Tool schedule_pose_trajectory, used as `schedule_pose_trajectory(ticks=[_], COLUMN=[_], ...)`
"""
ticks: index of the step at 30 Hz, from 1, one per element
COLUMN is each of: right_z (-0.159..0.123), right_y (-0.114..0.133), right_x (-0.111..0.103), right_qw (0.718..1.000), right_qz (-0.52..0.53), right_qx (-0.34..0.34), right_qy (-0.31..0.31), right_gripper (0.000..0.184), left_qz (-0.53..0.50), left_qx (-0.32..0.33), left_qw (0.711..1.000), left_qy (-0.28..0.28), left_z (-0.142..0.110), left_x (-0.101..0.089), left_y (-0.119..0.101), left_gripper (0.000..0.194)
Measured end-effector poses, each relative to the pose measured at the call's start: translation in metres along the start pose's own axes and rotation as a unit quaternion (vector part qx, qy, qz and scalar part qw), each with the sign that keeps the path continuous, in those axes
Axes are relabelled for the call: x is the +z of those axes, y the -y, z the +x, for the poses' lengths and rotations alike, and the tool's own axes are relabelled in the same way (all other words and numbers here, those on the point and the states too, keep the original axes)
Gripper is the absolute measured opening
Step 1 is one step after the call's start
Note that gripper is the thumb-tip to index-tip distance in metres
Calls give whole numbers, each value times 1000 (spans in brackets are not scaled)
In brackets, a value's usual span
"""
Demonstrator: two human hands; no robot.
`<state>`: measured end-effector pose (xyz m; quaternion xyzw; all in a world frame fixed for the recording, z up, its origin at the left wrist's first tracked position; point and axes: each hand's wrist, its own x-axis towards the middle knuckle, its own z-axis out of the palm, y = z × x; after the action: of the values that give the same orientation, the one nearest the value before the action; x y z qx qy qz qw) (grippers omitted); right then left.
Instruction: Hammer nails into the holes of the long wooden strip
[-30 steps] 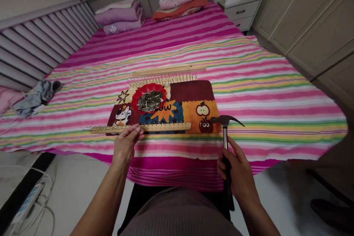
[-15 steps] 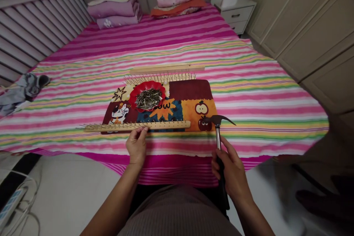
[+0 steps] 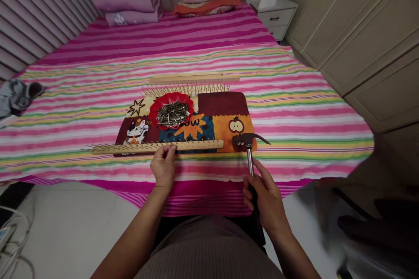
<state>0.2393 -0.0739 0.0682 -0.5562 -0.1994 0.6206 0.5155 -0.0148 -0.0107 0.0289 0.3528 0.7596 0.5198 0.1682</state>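
Note:
My left hand (image 3: 163, 166) is closed in a pinch at the front edge of a wooden strip (image 3: 196, 145). Rows of nails stick up along this strip, tall and leaning at its left end, and short towards the right. Whether a loose nail is between my fingertips, I cannot tell. My right hand (image 3: 266, 198) is wrapped round the black grip of a claw hammer (image 3: 249, 157), whose head hovers near the right end of the strip. Behind the strip, a red scalloped bowl (image 3: 154, 114) full of loose nails rests on a patterned mat (image 3: 224, 103).
A second nail-studded strip (image 3: 212, 88) lies at the mat's back edge, with a plain wooden strip (image 3: 193, 78) behind it. Everything rests on a bed under a striped cloth (image 3: 294, 117). Folded bedding (image 3: 134, 4) and a nightstand (image 3: 276, 15) are farther back; grey clothing (image 3: 19, 96) lies left.
The view has shifted slightly, so most things appear a little farther left and higher. Both hands keep their places, at the strip and on the hammer.

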Motion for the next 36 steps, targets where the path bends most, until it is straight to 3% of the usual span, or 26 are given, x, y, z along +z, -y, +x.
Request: schedule_pose_trajectory(ticks=[8,11,15,19,26,31,36], right_z=[-11,-12,-3,8,17,11,15], right_y=[6,9,8,3,-1,8,4], right_x=[13,26,54,83,97,100,98], right_qw=[997,984,921,852,792,792,766], right_qz=[-65,-128,-244,-292,-355,-351,-399], right_qx=[-36,-59,-179,-298,-336,-370,-354], right_qy=[36,111,246,316,366,336,358], right_gripper=[61,50,43,46,52,53,54], left_qz=[42,62,81,96,133,125,138], left_qx=[29,59,103,139,161,167,160], left_qw=[999,996,991,986,978,978,978], left_qy=[-7,-3,-5,-3,-6,9,7], left_z=[-1,-1,-1,-2,-1,-2,-2], left_x=[3,3,3,4,5,5,5], left_y=[1,3,6,7,9,8,10], left_gripper=[22,21,18,15,16,14,16])
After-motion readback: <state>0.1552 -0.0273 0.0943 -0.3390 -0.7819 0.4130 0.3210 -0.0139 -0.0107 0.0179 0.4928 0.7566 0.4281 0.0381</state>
